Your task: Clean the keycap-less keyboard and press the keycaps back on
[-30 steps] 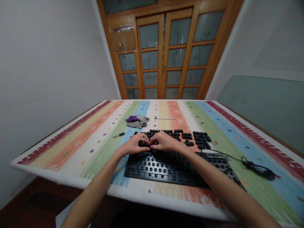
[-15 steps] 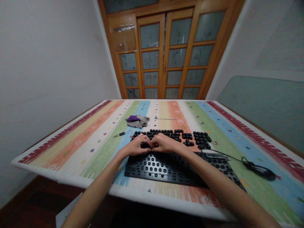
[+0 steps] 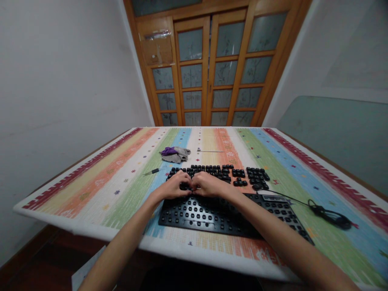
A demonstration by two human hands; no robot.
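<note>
My left hand (image 3: 177, 185) and my right hand (image 3: 209, 184) meet over the back edge of a black keyboard base (image 3: 242, 229), fingertips closed together. Whatever is pinched between them is small and hidden by the fingers. Bare key sockets cover the base, which lies at a slant along the table's near side. Loose black keycaps (image 3: 257, 174) lie in keyboard-like groups just beyond it. Some of these keycaps are hidden behind my hands. My right forearm crosses above the base and covers part of it.
A grey and purple cloth (image 3: 175, 154) lies behind the keycaps. Left of them is a small black-handled wire tool (image 3: 155, 171). A thin rod (image 3: 212, 151) lies farther back. The coiled black cable (image 3: 330, 216) rests at right on the striped tablecloth (image 3: 121, 194).
Both hands stay together at the same spot, with only a very slight shift of the fingers. Nothing on the table has visibly moved.
</note>
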